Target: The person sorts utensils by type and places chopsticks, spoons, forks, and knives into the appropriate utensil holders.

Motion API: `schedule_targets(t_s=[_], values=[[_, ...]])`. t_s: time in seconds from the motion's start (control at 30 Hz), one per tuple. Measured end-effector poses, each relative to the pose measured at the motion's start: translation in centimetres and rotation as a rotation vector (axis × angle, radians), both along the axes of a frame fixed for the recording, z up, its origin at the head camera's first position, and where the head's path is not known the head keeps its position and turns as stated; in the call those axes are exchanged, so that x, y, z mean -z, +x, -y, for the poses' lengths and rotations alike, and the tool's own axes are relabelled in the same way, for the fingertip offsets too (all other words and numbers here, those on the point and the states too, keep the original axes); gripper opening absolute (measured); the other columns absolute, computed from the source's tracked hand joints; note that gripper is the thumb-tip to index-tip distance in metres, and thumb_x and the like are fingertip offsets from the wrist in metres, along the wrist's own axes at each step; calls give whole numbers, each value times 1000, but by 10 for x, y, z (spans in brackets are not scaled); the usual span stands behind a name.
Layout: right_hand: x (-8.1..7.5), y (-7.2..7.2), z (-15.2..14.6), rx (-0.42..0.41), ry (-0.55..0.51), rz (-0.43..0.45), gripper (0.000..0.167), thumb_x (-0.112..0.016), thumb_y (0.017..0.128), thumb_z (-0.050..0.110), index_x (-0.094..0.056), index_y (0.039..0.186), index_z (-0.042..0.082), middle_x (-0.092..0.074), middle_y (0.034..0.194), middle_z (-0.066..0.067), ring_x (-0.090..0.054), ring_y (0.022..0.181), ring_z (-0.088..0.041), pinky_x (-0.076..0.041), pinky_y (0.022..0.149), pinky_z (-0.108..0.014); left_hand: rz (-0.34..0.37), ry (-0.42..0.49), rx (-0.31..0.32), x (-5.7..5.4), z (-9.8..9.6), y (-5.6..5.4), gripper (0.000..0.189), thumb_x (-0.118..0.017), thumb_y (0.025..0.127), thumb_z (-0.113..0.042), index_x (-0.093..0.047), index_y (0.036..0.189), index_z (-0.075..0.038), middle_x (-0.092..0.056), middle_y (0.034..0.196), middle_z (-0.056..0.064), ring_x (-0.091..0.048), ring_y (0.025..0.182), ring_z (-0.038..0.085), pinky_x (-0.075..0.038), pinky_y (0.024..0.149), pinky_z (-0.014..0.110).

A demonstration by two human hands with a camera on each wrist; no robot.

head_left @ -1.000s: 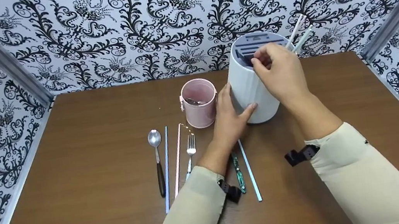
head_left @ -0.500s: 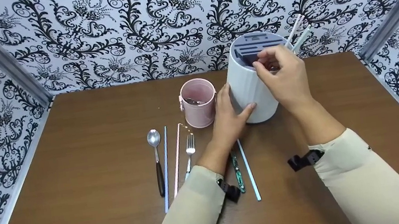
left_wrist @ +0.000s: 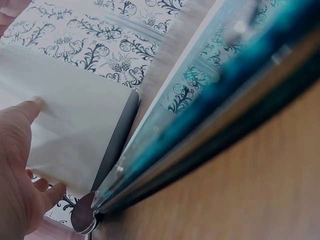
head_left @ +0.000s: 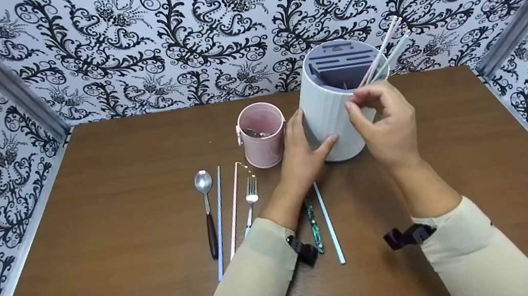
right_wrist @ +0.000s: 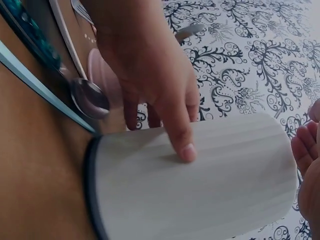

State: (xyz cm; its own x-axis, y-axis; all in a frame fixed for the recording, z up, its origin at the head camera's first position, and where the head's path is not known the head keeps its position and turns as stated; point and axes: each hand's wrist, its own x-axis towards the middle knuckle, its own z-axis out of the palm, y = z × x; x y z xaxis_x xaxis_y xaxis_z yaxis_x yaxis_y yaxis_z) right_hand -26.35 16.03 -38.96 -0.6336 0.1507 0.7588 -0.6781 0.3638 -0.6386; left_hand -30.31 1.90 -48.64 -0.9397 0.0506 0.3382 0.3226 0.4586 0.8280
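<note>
A white, ribbed knife block (head_left: 330,123) with a grey slotted top stands on the table. My left hand (head_left: 302,155) grips its left side, thumb across the front. My right hand (head_left: 390,125) is at the front right of the rim, fingers loosely bent, with nothing visible between thumb and fingertips. Pale chopsticks (head_left: 387,50) lean out of the block's open compartment. A thin tip shows inside the compartment by the front rim. In the right wrist view, a spoon (right_wrist: 90,97) with a teal marbled handle lies beside the block's base.
Left of the block stands a pink cup (head_left: 264,150) with metal pieces inside. On the table lie a dark-handled spoon (head_left: 204,183), a blue chopstick (head_left: 219,224), a pink chopstick (head_left: 234,206), a fork (head_left: 251,196) and a light-blue chopstick (head_left: 329,224). A patterned wall (head_left: 153,55) rises behind.
My right hand has drawn back from over the compartment, down and rightward to the front of the rim, uncovering the chopsticks' lower part. My left hand has stayed on the block.
</note>
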Motion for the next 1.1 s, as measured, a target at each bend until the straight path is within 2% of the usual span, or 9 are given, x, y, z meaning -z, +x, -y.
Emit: schedule_targets(t_s=[0.4,0.57,0.7,0.87,1.1], values=[[45,18,-12,21,25,124,15,-77,85,-8,-71,100,-9,-69,92,-4,-66,85,-2,-55,78,-17,-23,-8,-6,1,-1,-1,91,-83,89,-34,-34,159,-1,-42,160,17,-41,150,28,-31,128,37],[59,26,-14,-9,-28,264,17,-76,88,-7,-69,102,-11,-68,93,2,-66,84,-6,-56,76,-15,-22,-18,-5,1,0,-1,92,-82,90,-36,-33,159,-2,-42,160,16,-40,151,28,-31,128,37],[67,32,-13,-29,-45,399,18,-75,89,-5,-69,105,-10,-69,96,-2,-67,83,-7,-56,74,-15,-17,-22,-5,2,0,-2,92,-82,89,-36,-33,159,-2,-43,160,16,-40,150,27,-31,128,36],[70,35,-12,-21,12,531,15,-77,91,2,-71,104,-4,-71,97,-13,-65,83,-7,-54,73,-14,-8,-22,-1,3,0,-3,93,-83,89,-36,-32,160,-2,-42,160,16,-40,151,27,-30,128,37],[74,35,-8,-38,194,709,18,-75,94,9,-71,108,-1,-70,97,-12,-62,87,-16,-51,77,-17,6,-21,-3,1,0,-2,94,-82,89,-36,-31,160,-3,-42,161,16,-40,151,27,-31,128,38]])
